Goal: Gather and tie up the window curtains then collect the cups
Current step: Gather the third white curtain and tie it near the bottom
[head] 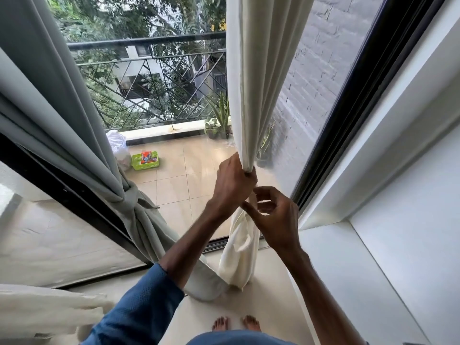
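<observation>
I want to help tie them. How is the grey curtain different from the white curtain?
The grey curtain is grey; the white curtain is cream-white. The grey curtain is already tied in a knot, while the white curtain has no knot yet. No hand touches the grey curtain; the left hand grips the white curtain, with the right hand just below. Both hang gathered at the window.

Blue, finely textured long sleeve (139,310) on the left arm, its cuff pushed up near the elbow, the forearm below it uncovered. Right forearm unclothed to the frame's edge. Left hand (234,185) and right hand (273,215) ungloved. Matching blue garment (236,338) at the bottom edge; bare feet (220,323).
</observation>
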Demonstrator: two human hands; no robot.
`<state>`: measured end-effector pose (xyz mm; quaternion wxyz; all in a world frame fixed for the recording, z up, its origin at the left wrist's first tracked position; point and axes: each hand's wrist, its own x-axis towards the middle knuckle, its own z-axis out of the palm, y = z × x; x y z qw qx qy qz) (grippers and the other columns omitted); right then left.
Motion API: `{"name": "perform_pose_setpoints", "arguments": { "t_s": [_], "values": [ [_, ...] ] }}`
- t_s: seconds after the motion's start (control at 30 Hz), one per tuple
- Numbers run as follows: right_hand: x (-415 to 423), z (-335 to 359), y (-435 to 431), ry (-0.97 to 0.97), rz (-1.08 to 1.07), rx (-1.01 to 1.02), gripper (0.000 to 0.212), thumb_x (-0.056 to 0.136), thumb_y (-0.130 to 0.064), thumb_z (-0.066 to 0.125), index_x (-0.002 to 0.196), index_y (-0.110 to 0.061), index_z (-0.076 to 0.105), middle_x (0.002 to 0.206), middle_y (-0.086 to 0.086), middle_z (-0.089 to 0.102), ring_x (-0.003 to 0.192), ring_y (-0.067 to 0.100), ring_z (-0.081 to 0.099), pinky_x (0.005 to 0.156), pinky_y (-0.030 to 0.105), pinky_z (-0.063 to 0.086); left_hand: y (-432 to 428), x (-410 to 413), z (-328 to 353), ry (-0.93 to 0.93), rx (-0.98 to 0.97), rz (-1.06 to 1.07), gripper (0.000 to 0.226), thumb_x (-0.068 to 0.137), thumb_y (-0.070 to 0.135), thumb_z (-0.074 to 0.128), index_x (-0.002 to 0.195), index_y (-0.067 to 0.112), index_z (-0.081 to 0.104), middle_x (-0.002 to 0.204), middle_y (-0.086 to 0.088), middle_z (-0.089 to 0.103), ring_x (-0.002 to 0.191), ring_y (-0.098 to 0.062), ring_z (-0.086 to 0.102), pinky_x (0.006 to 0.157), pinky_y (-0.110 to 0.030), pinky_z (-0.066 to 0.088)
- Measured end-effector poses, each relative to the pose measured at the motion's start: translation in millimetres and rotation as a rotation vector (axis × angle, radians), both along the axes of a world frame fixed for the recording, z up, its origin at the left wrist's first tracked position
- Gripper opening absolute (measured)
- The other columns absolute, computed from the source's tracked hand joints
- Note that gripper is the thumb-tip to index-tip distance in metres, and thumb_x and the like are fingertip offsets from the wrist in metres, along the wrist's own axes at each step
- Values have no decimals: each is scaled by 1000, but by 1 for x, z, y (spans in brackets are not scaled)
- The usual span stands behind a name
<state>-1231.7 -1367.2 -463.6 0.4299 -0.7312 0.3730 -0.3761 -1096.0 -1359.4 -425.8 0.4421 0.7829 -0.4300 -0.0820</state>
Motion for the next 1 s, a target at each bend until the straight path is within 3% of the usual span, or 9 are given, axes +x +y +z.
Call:
{"name": "perform_pose_setpoints", "arguments": {
  "t_s": [0.13, 0.27, 0.37, 0.47, 0.53, 0.73, 0.83, 0.9, 1.0],
  "values": [
    [-7, -3, -14, 30, -65, -123, 16, 90, -35, 75, 94, -20, 79, 81, -9, 75, 65, 7, 68, 60, 34, 56, -2, 3, -2, 30, 9, -15, 16, 85, 23, 53, 76, 10, 56, 65, -4, 63, 56, -28, 65, 50, -44, 56],
    [-20, -3, -31, 40, 19, -122, 15, 88, -33, 78, 98, -22, 81, 87, -12, 76, 76, 4, 67, 65, 25, 51, -4, 6, -3, -16, 69, -30, 23, 85, 33, 52, 77, 12, 58, 67, -4, 66, 57, -28, 65, 53, -40, 56],
    [-27, 1, -40, 33, 65, -98, 15, 83, -31, 82, 91, -19, 82, 77, -14, 73, 59, -1, 59, 58, 13, 40, -2, 8, -1, -170, 166, -55, 25, 90, 36, 54, 90, 11, 61, 84, -6, 63, 74, -27, 60, 59, -37, 50],
    [-36, 6, -54, 37, 63, -116, 13, 77, -34, 86, 85, -25, 82, 70, -19, 71, 52, 4, 53, 53, 19, 40, 2, 16, 3, -195, 167, -156, 26, 94, 33, 54, 108, 11, 60, 99, -7, 58, 86, -22, 53, 64, -36, 48],
    [-39, 8, -64, 74, 39, -133, 11, 75, -33, 87, 83, -29, 81, 70, -16, 72, 52, 12, 52, 52, 23, 39, 4, 24, 3, -174, 140, -261, 23, 96, 30, 55, 107, 11, 61, 97, -7, 62, 85, -24, 58, 65, -36, 49],
    [-35, 16, -83, 81, 88, -137, 10, 74, -26, 87, 81, -24, 80, 70, -11, 74, 50, 2, 54, 53, 18, 41, 6, 44, -7, 59, 135, -495, 36, 89, 52, 65, 105, 20, 67, 97, -3, 71, 89, -25, 68, 74, -46, 57],
    [-31, 11, -93, 81, 160, -47, 16, 72, -28, 89, 80, -20, 77, 73, -3, 74, 54, 13, 60, 53, 27, 48, 6, 44, -10, 94, 139, -528, 46, 88, 61, 63, 107, 20, 67, 101, -2, 71, 94, -26, 67, 77, -48, 57],
    [-31, 8, -99, 59, 238, 40, 26, 69, -33, 90, 85, -18, 75, 78, 6, 74, 69, 30, 70, 67, 47, 58, 8, 44, -11, 110, 122, -514, 43, 90, 58, 61, 107, 19, 66, 102, -3, 71, 95, -26, 67, 78, -49, 57],
    [-33, 11, -103, 35, 363, 161, 34, 70, -24, 92, 97, -14, 75, 88, 17, 73, 80, 25, 70, 81, 54, 58, 10, 46, -11, 91, 95, -486, 35, 92, 47, 59, 111, 17, 66, 104, -4, 70, 95, -25, 67, 79, -48, 56]
  ]
}}
